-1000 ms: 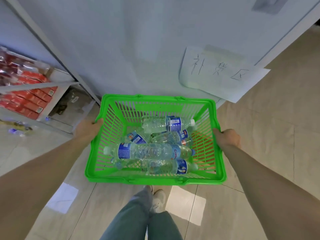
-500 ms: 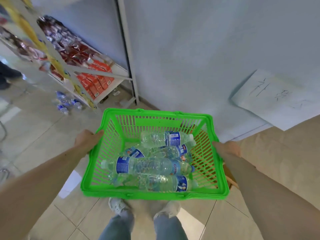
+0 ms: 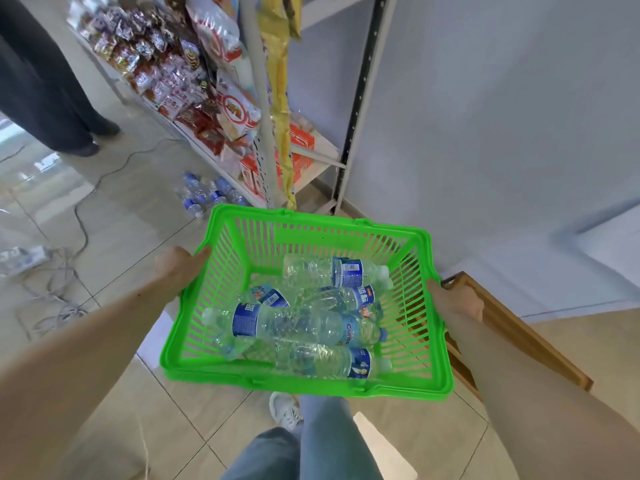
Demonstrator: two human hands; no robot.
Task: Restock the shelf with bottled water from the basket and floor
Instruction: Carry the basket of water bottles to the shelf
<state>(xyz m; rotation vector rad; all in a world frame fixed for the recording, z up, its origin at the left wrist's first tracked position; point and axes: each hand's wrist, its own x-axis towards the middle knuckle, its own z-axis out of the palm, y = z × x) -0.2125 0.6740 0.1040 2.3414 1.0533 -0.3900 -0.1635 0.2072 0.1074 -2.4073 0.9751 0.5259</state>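
A bright green plastic basket (image 3: 346, 233) is carried in front of me at waist height. My left hand (image 3: 178, 268) grips its left rim and my right hand (image 3: 453, 299) grips its right rim. Several clear water bottles with blue labels (image 3: 294, 327) lie on their sides inside it. More water bottles (image 3: 207, 194) lie on the floor by the foot of the shelf (image 3: 263, 133), ahead and to the left. The shelf holds red snack packs and boxes.
A person in dark trousers (image 3: 45, 88) stands at the far left. Cables and a power strip (image 3: 24, 258) lie on the tiled floor to the left. A wooden frame (image 3: 512, 327) leans near the grey wall on the right.
The view has swung left toward the shelf while I carry the basket. The shelf and the floor bottles are now closer and more central; the paper sign on the wall has left the view.
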